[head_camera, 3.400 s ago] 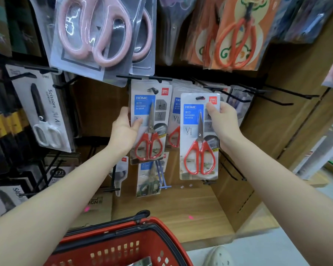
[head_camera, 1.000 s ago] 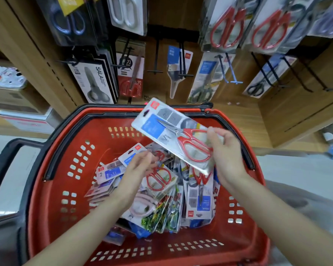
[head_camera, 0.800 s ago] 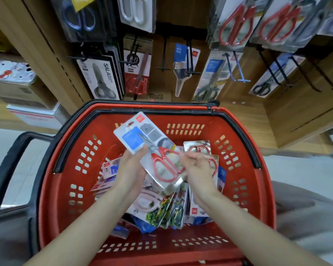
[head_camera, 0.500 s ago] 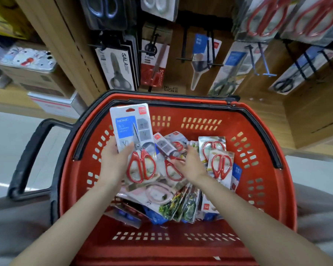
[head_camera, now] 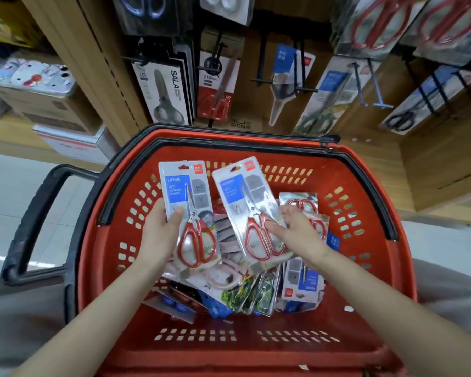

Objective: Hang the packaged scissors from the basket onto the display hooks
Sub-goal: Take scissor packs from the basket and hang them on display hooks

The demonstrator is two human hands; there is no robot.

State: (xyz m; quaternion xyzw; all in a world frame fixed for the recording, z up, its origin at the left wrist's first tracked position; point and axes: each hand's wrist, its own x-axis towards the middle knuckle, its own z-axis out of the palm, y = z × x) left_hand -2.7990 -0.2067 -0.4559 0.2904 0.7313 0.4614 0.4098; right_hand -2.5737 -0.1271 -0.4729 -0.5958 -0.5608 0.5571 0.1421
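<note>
Basket point(head_camera: 365, 268): red moulded plastic, walls pierced with rows of small slots, black band round the rim, black loop handle point(head_camera: 30, 221) off its left edge.

Two matching scissor packs are lifted above the heap, toward the far rim. Each is a flat, glossy card with a clear blister, a blue label panel, steel blades and red loop grips.

Left pack point(head_camera: 186, 186): near upright, held over the basket's left half. Left hand point(head_camera: 161, 232) grasps its left edge, thumb laid across the front by the blades, fingers hidden behind the card.

Right pack point(head_camera: 242, 191): top leaning left, over the basket's middle. Right hand point(head_camera: 297, 232) clasps its lower right edge, fingers spread over the front at the red grips. Palm faces down.

Both forearms are bare, reaching in over the near rim.

Heap of packs point(head_camera: 256, 289): shiny, overlapping cards on the basket floor, some on edge.

Display hooks point(head_camera: 283, 83): thin black wire prongs on a wooden back panel beyond the far rim, carrying other carded scissors point(head_camera: 163, 88).
</note>
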